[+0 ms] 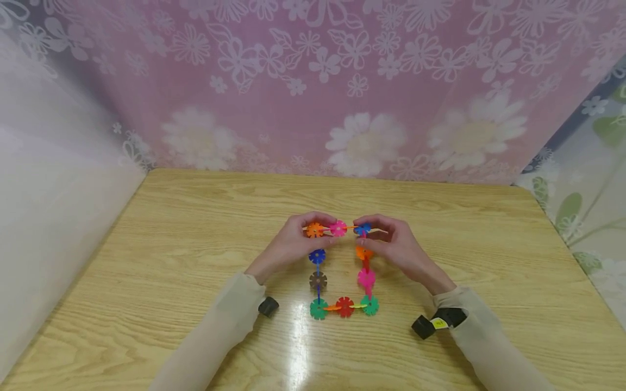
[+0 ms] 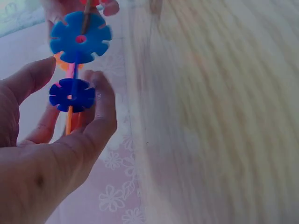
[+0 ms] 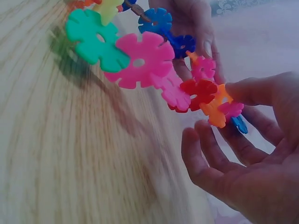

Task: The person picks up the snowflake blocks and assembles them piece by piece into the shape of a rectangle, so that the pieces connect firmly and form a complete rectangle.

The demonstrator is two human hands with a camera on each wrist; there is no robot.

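Slotted plastic snowflake discs are linked edge to edge into a four-sided ring over the table. My left hand [image 1: 292, 240] grips the far left part of it, thumb and fingers about an orange disc [image 1: 315, 230] and a pink disc [image 1: 338, 228]. At the far right corner my right hand [image 1: 398, 240] pinches the ring by a blue disc [image 1: 362, 229]. In the right wrist view its thumb touches the orange disc [image 3: 215, 110]. A red disc [image 1: 344, 307] and green discs, one a green disc [image 1: 319, 309], form the near side. Part of the ring is hidden behind the fingers.
The wood-grain table [image 1: 195, 217] extends on every side of the ring. Behind it hangs a pink flowered cloth [image 1: 274, 108], with a pale wall at left. A black wrist camera [image 1: 423, 327] sits by the right sleeve, another black camera [image 1: 268, 307] by the left.
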